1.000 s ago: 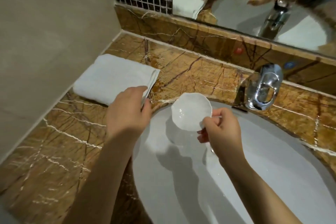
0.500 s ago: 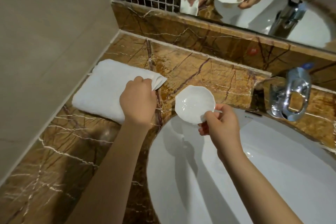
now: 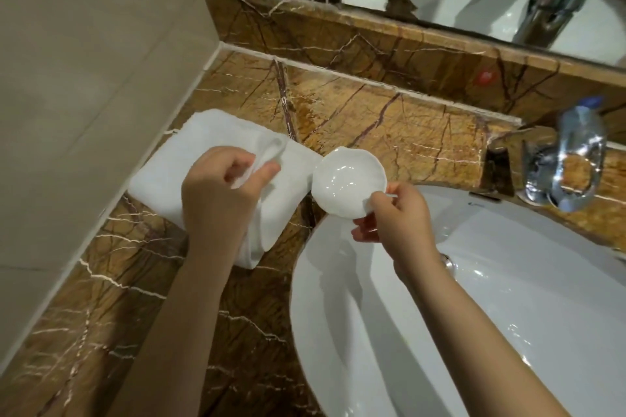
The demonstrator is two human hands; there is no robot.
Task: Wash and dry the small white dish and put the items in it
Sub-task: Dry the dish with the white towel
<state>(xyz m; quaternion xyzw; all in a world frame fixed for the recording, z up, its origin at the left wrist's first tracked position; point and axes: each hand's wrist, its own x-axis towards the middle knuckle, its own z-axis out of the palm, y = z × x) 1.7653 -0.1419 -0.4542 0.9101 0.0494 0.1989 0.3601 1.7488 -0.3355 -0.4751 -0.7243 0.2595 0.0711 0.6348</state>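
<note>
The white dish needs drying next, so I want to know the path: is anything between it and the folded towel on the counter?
Nothing visible is. The white dish, pinched at its rim by the right hand, sits right beside the towel, whose top layer the left hand grips. Only bare marble counter lies near them.

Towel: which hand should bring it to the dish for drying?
Left. The left hand is already pinching a fold of the white towel on the counter, right beside the dish. The right hand is occupied holding the dish by its rim.
</note>
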